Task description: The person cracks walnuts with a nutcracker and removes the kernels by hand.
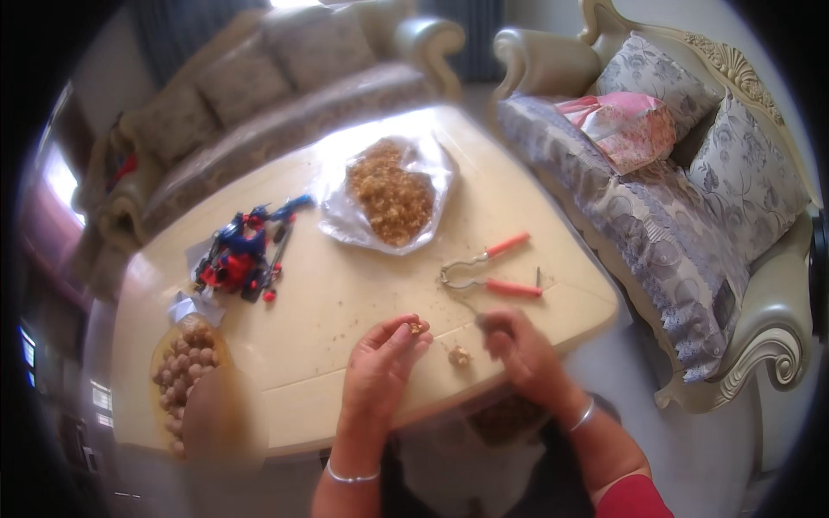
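My left hand (387,353) pinches a piece of walnut (416,327) between thumb and fingertips above the table's near edge. To its right, my right hand (518,340) is closed around the handle of a thin metal pick (467,305), whose tip points up and left. Between the hands, a cracked walnut (460,356) lies on the table. Beyond my right hand rests a nutcracker (489,269) with red handles, its arms spread, and a small dark nail-like piece (538,277) touches the lower handle. An opened plastic bag (424,194) holds shelled walnut pieces (392,197).
On the cream table (298,349) stands a red and blue toy (239,256) at the left. A net bag of whole walnuts (188,369) lies near the left edge, partly behind a blurred patch. Sofas (686,226) flank the table; small crumbs are scattered on it.
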{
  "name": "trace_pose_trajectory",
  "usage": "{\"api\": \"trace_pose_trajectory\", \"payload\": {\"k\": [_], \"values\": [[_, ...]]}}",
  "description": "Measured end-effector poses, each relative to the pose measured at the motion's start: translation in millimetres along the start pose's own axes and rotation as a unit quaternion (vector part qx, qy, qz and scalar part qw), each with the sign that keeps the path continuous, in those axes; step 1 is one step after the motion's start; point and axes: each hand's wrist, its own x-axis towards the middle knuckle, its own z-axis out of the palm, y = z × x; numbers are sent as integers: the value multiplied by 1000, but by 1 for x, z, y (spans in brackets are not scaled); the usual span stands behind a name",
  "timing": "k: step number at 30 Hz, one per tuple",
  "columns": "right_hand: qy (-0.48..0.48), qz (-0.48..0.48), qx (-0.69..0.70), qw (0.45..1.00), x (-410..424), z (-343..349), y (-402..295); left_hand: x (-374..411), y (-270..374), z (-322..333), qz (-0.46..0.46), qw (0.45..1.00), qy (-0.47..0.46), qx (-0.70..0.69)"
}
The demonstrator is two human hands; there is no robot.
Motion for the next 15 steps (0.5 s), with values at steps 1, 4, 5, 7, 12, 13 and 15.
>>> {"api": "trace_pose_trajectory", "payload": {"k": [1, 4, 5, 7, 12, 13, 15], "values": [[-6, -24, -10, 1000, 0, 2, -2, -1, -1, 1, 1, 1000, -3, -1], [-17, -88, -36, 995, -1, 10, -5, -2, -1, 1, -3, 1000, -16, -4], [-22, -87, -31, 995, -2, 12, -3, -3, -2, 2, -4, 1000, -17, -14], [-32, -87, -22, 995, -3, 14, 0, -3, -3, 3, -3, 999, -18, -33], [-41, -70, -18, 997, -4, 16, -3, -4, -3, 2, 2, 999, -22, -45], [-44, -66, -20, 997, -4, 16, -4, -4, -3, 2, 3, 999, -24, -49], [-45, -75, -15, 996, -3, 17, -3, -4, -3, 2, -1, 999, -21, -44]]}}
